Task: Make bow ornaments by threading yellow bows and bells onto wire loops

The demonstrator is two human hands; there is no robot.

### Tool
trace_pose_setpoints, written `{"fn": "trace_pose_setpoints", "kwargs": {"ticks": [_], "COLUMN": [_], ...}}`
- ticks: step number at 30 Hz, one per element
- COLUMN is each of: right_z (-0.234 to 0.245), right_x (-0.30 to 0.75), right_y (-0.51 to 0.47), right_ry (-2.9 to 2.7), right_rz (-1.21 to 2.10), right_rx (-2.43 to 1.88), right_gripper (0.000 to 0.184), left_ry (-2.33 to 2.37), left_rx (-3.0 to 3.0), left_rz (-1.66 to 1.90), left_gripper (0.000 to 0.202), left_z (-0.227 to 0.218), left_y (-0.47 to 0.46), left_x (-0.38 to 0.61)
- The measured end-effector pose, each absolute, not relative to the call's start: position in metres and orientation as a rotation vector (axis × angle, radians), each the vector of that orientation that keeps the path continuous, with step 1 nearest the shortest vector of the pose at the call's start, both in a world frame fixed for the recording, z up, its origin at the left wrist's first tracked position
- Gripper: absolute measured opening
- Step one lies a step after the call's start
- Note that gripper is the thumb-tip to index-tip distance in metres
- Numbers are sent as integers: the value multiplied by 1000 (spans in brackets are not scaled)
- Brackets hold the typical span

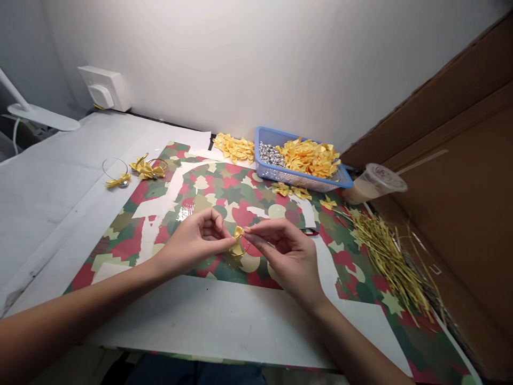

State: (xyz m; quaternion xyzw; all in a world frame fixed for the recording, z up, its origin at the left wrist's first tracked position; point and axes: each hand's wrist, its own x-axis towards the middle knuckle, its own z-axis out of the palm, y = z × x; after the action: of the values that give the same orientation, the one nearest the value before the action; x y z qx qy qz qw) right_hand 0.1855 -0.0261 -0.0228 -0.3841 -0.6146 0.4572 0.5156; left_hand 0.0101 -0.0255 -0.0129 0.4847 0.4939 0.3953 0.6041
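My left hand [196,240] and my right hand [284,256] meet above the patterned paper, their fingertips pinching a small yellow ribbon bow [238,240] from either side. A thin wire loop [242,249] runs under the bow, partly hidden by my fingers. Behind my hands stands a blue plastic basket [300,179] holding a heap of yellow bows [308,158] and silver beads [269,154]. A few loose bows [290,190] lie just in front of it.
Wire rings with yellow bows [118,176] lie at the left. A pile of yellow bows [234,148] sits behind the paper, gold straw strips [385,262] lie right, and a plastic cup [374,183] rests against a cardboard wall [441,160]. Red-handled scissors [309,231] lie partly hidden behind my right hand.
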Motion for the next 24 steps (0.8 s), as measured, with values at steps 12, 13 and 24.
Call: {"fn": "trace_pose_setpoints", "kwargs": {"ticks": [12,13,24], "right_z": [-23,-23,-21], "right_x": [186,187,185], "right_y": [-25,-25,-27], "right_ry": [-1527,-1530,-1483], "right_rz": [1026,1024,1039], "right_rx": [-940,-944,-934], "right_gripper": [12,11,11], "left_ry": [1136,1140,1172], "left_rx": [1063,1062,952], "left_rz": [907,905,880], "left_gripper": [30,30,31], "left_z": [-10,-11,-9], "left_y": [-24,-23,-21], "left_x": [10,10,9]}}
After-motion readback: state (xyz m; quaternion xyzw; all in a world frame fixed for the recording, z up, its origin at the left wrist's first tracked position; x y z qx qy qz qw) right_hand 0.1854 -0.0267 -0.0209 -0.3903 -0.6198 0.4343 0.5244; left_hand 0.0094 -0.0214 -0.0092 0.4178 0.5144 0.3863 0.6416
